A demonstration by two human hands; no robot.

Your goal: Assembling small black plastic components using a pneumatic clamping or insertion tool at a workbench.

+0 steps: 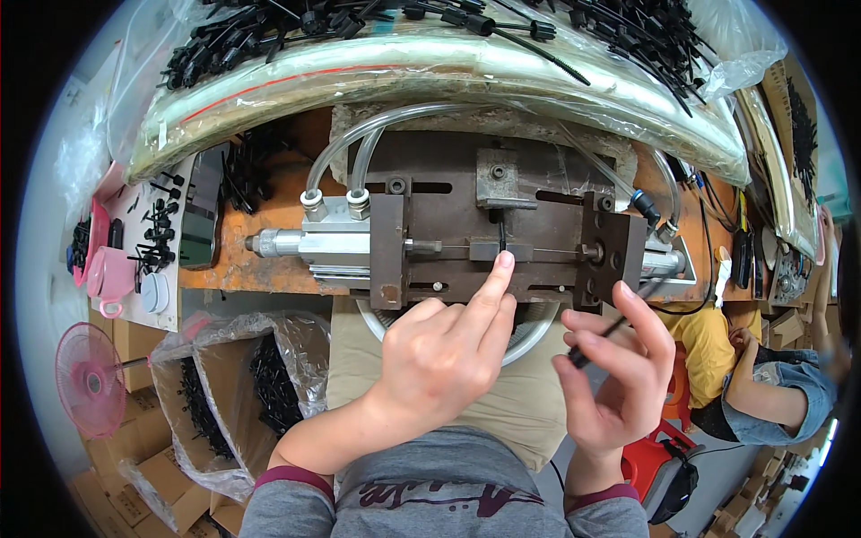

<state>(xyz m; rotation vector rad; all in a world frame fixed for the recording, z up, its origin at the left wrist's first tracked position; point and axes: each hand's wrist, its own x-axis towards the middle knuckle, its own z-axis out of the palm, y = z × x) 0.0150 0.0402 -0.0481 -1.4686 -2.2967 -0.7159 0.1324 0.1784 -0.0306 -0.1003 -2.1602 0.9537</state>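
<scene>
Left hand is doing the pointing: index finger stuck straight out, the rest folded, and whether the folded ones hide anything, can't tell. Right hand is curled in a loose pinch off to the side.

Biggest thing around is the orange workbench, with a heap of black parts beyond it on a plastic-wrapped slab. On the bench sits a dark steel fixture, with a silver air cylinder at its left end and another cylinder at its right. A small bolted bracket stands at the back.

Next size down, the thing pinched between right thumb and fingers: a thin black rod, a bit blurred, held clear of the fixture. Then the little dark block at dead centre, with thin pins running toward it from both sides. Smallest is a black stem between bracket and block; the left fingertip is right at its near end, though touching or just above is hard to say.

Looks like the positioning step, basically: getting that stem to sit right in the block. If so, the next move calls for a light, straight nudge, then that fingertip well out of the line between the cylinders before anything gets driven inward.
</scene>
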